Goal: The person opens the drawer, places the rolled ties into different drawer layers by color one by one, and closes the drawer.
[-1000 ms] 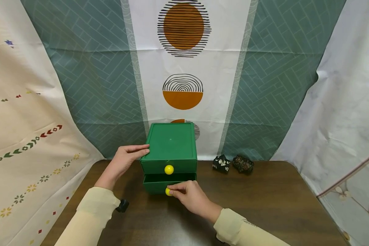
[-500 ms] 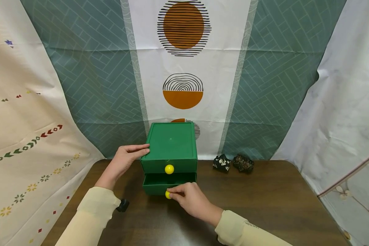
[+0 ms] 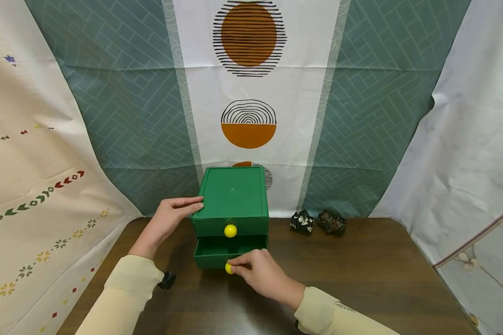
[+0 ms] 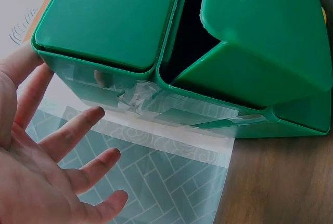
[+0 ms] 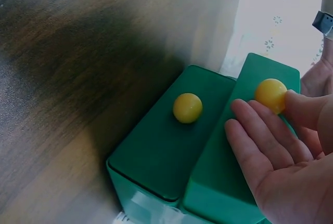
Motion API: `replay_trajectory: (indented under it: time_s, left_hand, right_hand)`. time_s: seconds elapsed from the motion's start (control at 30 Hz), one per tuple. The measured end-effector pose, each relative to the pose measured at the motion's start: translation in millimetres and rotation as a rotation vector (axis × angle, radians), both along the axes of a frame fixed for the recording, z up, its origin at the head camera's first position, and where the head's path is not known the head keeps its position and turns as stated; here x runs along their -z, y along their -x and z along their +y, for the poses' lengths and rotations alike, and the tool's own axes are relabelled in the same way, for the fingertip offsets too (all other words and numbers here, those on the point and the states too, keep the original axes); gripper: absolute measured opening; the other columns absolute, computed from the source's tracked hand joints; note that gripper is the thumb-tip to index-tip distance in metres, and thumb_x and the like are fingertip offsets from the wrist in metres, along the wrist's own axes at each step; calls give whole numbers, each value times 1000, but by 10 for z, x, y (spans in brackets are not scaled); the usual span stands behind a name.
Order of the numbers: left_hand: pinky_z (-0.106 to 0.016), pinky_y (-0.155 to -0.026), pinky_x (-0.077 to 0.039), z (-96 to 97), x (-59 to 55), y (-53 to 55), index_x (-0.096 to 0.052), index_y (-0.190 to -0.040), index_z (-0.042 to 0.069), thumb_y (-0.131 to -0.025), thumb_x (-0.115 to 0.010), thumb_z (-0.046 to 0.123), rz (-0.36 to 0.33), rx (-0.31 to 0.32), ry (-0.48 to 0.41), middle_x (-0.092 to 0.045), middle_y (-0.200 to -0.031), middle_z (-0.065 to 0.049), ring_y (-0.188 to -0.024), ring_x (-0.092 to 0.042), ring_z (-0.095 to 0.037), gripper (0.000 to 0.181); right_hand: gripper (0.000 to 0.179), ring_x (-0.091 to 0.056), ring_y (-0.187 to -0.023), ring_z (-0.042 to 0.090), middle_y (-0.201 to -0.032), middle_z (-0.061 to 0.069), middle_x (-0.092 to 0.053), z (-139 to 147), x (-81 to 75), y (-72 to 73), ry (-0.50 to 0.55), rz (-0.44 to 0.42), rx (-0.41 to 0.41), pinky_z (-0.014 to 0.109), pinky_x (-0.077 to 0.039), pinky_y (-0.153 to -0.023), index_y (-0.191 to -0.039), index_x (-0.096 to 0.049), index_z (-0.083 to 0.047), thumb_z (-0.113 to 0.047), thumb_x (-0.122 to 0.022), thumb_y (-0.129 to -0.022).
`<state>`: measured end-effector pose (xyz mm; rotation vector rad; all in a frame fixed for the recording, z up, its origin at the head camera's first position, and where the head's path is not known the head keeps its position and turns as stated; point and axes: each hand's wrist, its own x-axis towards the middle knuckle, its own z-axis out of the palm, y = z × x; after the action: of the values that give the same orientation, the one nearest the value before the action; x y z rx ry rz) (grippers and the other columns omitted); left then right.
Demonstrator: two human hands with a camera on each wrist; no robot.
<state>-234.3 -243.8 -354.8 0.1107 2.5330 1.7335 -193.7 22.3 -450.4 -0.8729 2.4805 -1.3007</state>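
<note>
Yellow lower knob (image 5: 270,94) in right hand's (image 3: 266,275) pinch.

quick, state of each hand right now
Left hand: open, touching the green cabinet.
Right hand: closed, pinching the yellow knob of the pulled-out drawer.

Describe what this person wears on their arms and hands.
The left sleeve and right sleeve are pale yellow with loose cuffs; the right one bears small dark lettering, unreadable here. A black, boxy device sits at the left wrist. The left hand and right hand wear no gloves.
</note>
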Motion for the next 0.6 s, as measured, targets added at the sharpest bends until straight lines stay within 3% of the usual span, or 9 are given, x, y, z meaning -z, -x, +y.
replay_trajectory:
  time_s: [0.6]
  left_hand:
    - [-51,-109,-34,5,2,-10,-60,-128,13,-89,-64,33,9,-1,6,-53,-137,-8,-133,-38,-29,45]
  right_hand:
    - [24,-62,-89,-6,-106,-11,-70,48,-38,-87,-21,-53,-49,11,-52,-69,-112,-70,-24,-24,-63,-89]
